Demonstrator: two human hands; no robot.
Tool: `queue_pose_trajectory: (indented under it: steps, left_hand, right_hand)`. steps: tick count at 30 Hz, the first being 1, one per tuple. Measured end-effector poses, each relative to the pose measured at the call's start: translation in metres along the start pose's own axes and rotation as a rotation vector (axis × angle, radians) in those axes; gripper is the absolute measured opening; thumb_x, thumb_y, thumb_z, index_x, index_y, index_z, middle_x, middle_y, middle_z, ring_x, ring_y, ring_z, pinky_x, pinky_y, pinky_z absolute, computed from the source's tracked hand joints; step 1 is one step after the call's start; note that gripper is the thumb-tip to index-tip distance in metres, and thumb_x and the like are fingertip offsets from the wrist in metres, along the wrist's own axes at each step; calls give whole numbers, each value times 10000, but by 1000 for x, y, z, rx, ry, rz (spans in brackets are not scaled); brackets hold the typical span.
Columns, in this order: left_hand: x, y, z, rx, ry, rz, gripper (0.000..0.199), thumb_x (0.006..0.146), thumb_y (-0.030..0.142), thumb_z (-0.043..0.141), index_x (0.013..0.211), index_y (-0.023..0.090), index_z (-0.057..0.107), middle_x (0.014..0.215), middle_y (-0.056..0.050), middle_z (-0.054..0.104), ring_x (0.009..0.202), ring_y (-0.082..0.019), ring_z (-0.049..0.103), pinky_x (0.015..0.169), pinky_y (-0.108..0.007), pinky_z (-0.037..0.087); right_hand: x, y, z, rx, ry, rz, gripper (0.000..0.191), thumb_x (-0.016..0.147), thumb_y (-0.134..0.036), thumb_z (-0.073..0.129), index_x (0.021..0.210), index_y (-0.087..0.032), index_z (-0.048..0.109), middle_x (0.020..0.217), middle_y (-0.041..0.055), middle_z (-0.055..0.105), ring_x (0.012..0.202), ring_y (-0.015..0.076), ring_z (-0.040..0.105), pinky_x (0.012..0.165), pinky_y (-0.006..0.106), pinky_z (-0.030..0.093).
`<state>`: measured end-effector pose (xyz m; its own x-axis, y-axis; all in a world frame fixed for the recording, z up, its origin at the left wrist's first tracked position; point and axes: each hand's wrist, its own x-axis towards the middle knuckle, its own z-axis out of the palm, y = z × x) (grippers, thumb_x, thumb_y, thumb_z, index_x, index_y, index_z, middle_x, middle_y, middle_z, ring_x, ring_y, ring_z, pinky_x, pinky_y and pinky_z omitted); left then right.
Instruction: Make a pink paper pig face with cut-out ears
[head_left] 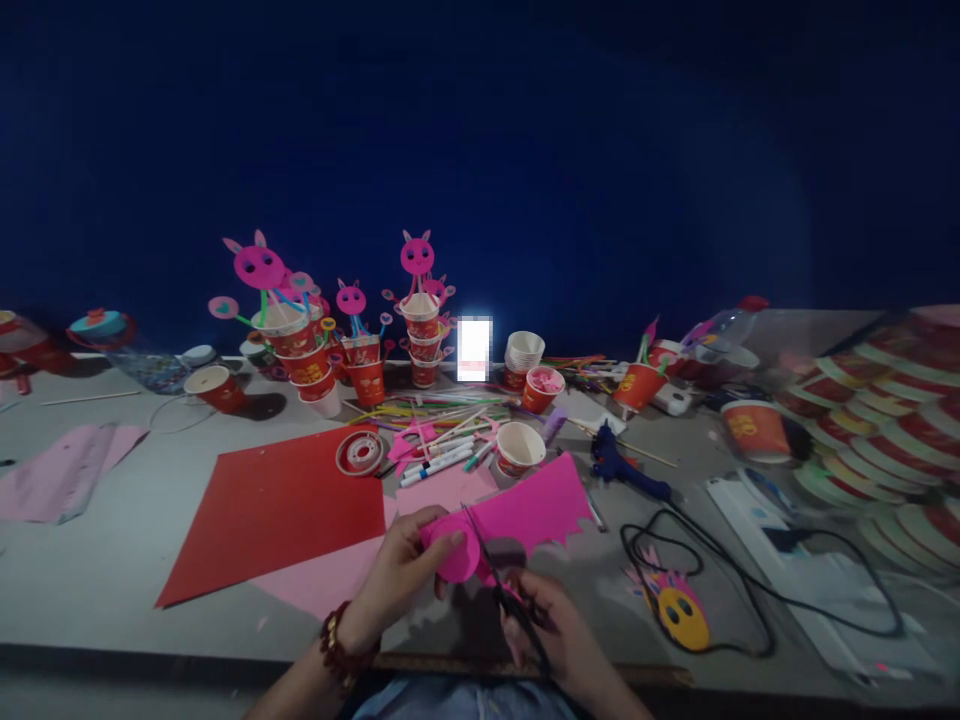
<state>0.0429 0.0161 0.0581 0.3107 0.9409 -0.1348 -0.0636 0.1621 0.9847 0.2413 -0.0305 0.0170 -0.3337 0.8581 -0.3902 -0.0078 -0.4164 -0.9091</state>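
Note:
My left hand (405,560) pinches a bright pink sheet of paper (534,502) at its left end, where a rounded, disc-like part shows under my thumb. The sheet stretches to the right and has a jagged lower edge. My right hand (551,620) is closed round the dark handles of a pair of scissors (491,560). Their blades point up and left, beside the rounded part and against the pink paper. A narrow pink strip hangs by the blades. Both hands are above the front edge of the table.
Red card (277,500) lies to the left, over pale pink paper (330,580). Markers (439,462) and a paper cup (520,448) stand behind the hands. A blue glue gun (626,465) with a looping black cable and a yellow paper face (682,615) are at right. Decorated cups (300,345) line the back.

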Motion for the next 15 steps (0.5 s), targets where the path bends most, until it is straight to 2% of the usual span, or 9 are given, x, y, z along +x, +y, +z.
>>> queue_pose_trajectory:
  steps: [5,15]
  left_hand:
    - [0,5,1,31,-16,2,357,874,487,652,754,154,600,535,35,551,383,-75,461,391,-173,356]
    - [-1,7,-1,45,-25,1,352,885,488,638,765,159,600,568,24,557,411,-86,480,404,-184,379]
  right_hand:
    - [-5,-10,1,53,-32,-42,698,509,-846,710,705,-213,491,492,-87,463,408,64,392,425,188,371]
    - [-5,-9,0,33,-36,-70,655,574,-828,696,686,-219,482,483,-86,429,397,68,380,407,191,353]
